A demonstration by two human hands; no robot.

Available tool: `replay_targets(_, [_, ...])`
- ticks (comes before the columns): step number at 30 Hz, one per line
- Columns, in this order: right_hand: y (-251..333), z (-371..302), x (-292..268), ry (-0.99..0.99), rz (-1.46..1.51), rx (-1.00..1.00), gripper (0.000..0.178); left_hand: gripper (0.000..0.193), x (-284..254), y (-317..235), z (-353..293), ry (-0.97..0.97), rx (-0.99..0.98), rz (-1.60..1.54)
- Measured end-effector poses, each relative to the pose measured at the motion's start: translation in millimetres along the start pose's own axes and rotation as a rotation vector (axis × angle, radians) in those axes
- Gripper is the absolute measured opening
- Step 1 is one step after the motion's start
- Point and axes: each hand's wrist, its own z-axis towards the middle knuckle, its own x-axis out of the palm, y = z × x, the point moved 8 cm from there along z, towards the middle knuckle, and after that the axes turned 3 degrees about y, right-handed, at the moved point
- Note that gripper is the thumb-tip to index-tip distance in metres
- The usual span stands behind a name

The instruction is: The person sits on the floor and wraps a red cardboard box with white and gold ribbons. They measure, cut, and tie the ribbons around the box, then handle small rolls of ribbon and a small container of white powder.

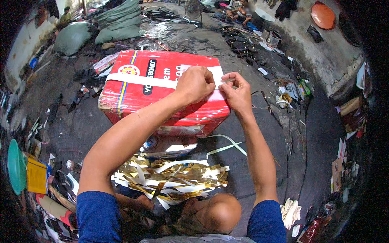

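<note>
Red box (139,103) mid-scene on dark floor (259,178), white strip (156,82) running over its top from the left; left hand (194,85) over the top's right part, fingers curled in, can't tell from here if they hold the strip; right hand (237,92) just right of it, thumb and fingertips narrow at the box's right edge, can't tell what's gripped; gold-and-white ribbons (178,177) bunched near, beside the person's knee (223,212); green basin (16,167) left, fan (193,10) far
</note>
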Motion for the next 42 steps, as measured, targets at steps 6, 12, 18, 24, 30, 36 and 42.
replay_targets(6, [-29, -13, 2, -0.005, 0.464, 0.226, 0.022, 0.014, 1, -13, 5, 0.081, 0.142, -0.04])
replay_targets(12, [-49, -12, -2, -0.035, 0.316, 0.099, 0.027, 0.014, 14, -24, 7, 0.043, 0.17, -0.204])
replay_targets(18, [-48, -33, 27, 0.108, 0.98, 0.469, 0.02, 0.011, 16, -12, 1, 0.056, 0.137, -0.287])
replay_targets(24, [-64, -37, 26, 0.166, 1.068, 0.61, 0.037, 0.011, 21, -16, 6, 0.059, 0.161, -0.27])
replay_targets(30, [-21, 13, -24, 0.023, -0.095, 0.473, 0.06, 0.012, 17, -25, 13, 0.082, 0.211, -0.205])
replay_targets(36, [-19, 36, -6, -0.038, -0.502, 0.13, 0.037, 0.012, 21, -11, 11, 0.095, 0.13, -0.317])
replay_targets(42, [-78, 30, 5, -0.055, -0.149, 0.262, 0.034, 0.008, 23, -4, 9, 0.139, 0.074, -0.367])
